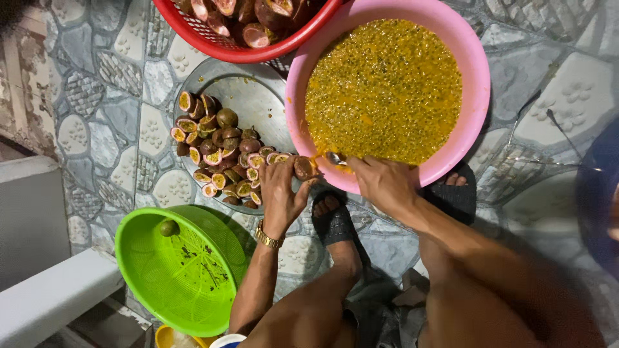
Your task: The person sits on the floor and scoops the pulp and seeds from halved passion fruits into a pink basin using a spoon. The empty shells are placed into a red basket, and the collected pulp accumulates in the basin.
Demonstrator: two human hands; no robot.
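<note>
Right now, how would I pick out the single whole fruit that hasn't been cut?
Find the round lime-green plastic basket at lower left, beside the metal tray of halved passion fruit. Near the basket's upper-left rim lies one small round green fruit. It is whole and smooth, alone among dark scraps, whereas every fruit on the tray is cut open.

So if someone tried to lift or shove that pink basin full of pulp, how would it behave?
The pink basin would probably feel heavy, since the yellow seedy pulp fills it nearly to the rim. A push would likely slosh pulp over the edge. Its thin plastic wall may flex.
</note>
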